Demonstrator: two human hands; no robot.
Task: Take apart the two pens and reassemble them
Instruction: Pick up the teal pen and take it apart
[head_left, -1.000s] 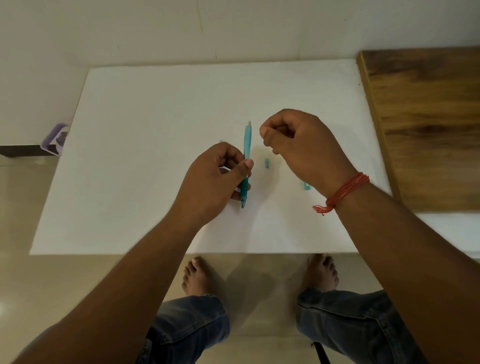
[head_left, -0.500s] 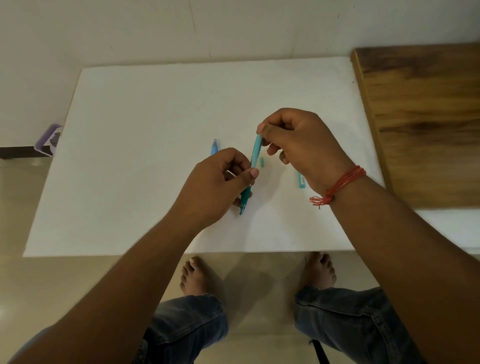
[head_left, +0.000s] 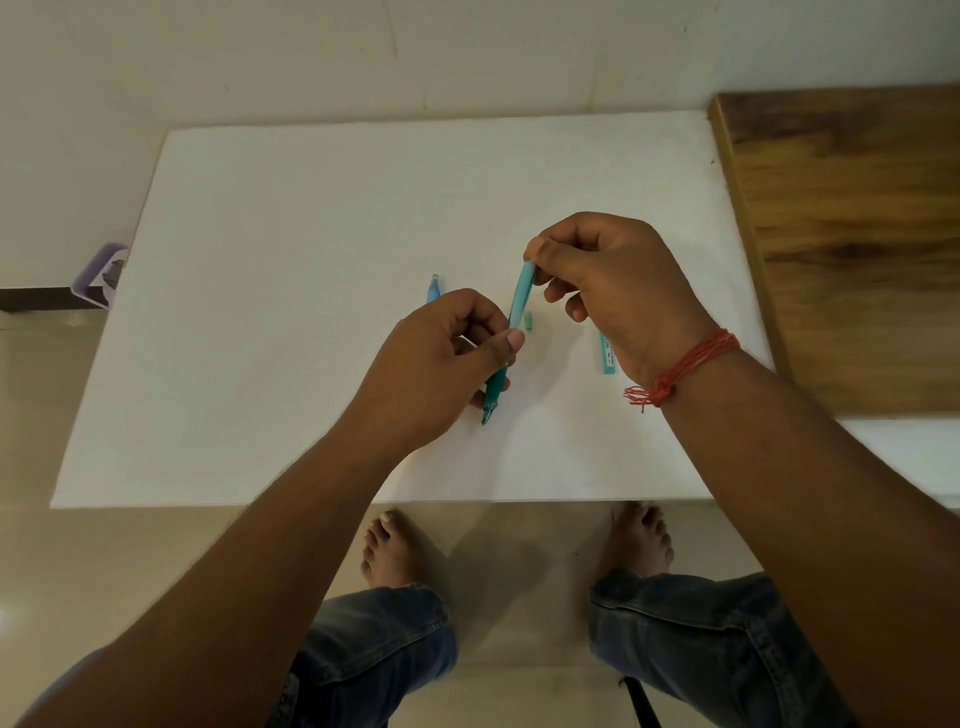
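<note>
A white table (head_left: 311, 260) stood against a pale wall, with a wooden surface (head_left: 841, 234) butted to its right edge. Both hands worked above the table's middle, holding one teal pen (head_left: 519, 306) between them.

The left hand (head_left: 441, 364) was closed around the pen's lower, darker grip section, thumb pressed along the barrel; the writing tip projected below the hand, toward the table's near edge. The right hand (head_left: 613, 291) was pinched shut on the pen's upper end, its lower fingers loosely curled. The pen's long axis ran from the tip, nearest the person, up and slightly rightward to the capped end, so each hand held one end.

A small teal piece (head_left: 529, 320) lay on the table just beside the barrel, on its right. A longer teal part (head_left: 605, 356) lay further right, partly hidden by the right wrist. A blue pen (head_left: 433, 289) lay left of the teal pen, behind the left hand, mostly concealed.

Judgement: the coming move would act along the barrel's axis, a twist or push at the upper end. Which of the two could not be determined.
</note>
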